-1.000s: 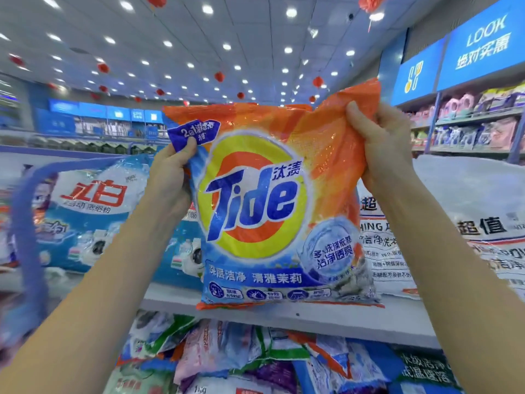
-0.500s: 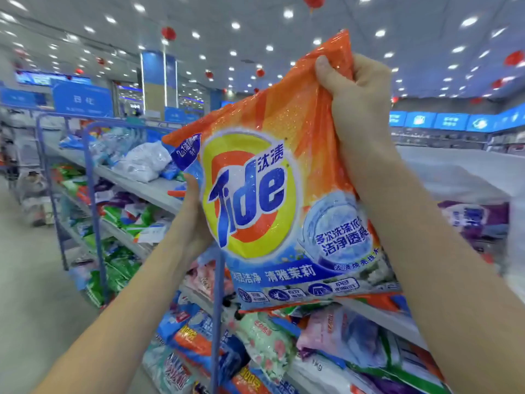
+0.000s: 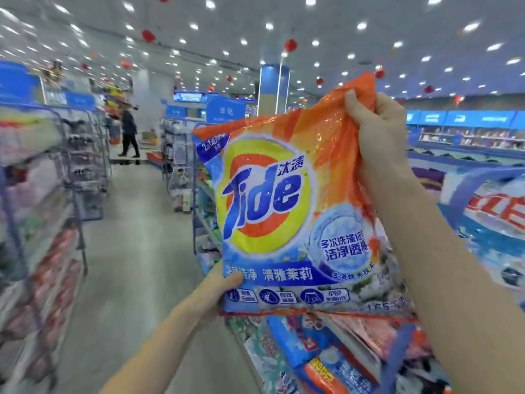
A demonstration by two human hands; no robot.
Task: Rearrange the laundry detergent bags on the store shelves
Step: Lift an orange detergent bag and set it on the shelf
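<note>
Head view — Tide bag (image 3: 270, 211) aloft; right hand (image 3: 379, 132) curled round top corner; left hand (image 3: 217, 290) pinched on bottom

A crinkled orange, blue and yellow plastic Tide detergent bag (image 3: 272, 211) is held upright in the air, its printed front facing the camera. The right hand (image 3: 377, 132) grips the bag's bunched top right corner; the left hand (image 3: 216, 291) pinches its lower left corner, thumb on the front. Behind and below it, a blue-framed shelf rack (image 3: 195, 200) carries stacked detergent bags (image 3: 321, 362). A grey floor aisle (image 3: 127, 265) runs along the left, with a person in dark clothes (image 3: 129, 132) far down it
</note>
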